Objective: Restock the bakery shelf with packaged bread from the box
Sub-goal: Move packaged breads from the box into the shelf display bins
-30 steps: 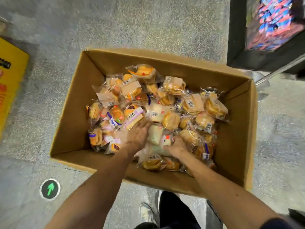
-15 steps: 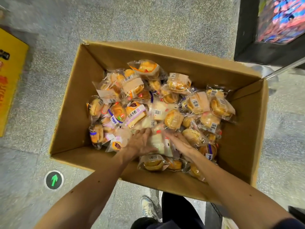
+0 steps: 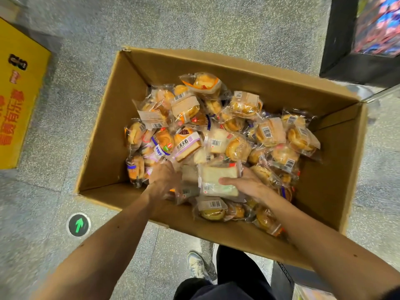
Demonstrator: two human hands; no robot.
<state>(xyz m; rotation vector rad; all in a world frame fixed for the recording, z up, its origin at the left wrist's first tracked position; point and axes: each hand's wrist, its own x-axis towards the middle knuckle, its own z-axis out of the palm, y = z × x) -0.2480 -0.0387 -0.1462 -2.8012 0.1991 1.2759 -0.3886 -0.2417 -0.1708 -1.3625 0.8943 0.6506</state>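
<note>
A speckled grey floor [image 3: 194, 22] is seen, and on it an open box [image 3: 108, 148] is set, with a yellow carton [image 3: 19, 105] well apart at the left. The box is heaped with packaged bread [image 3: 270, 133]. At the near side of the heap, 1 white sliced pack [image 3: 216, 173] is gripped by the right hand [image 3: 249, 185], thumb laid across it. The left hand [image 3: 164, 176] is sunk among the packs just beside it, fingers curled downward; whether anything is held cannot be told.

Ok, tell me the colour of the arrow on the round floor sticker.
Bright green arrow on a dark disc; the head view shows it best.
</note>
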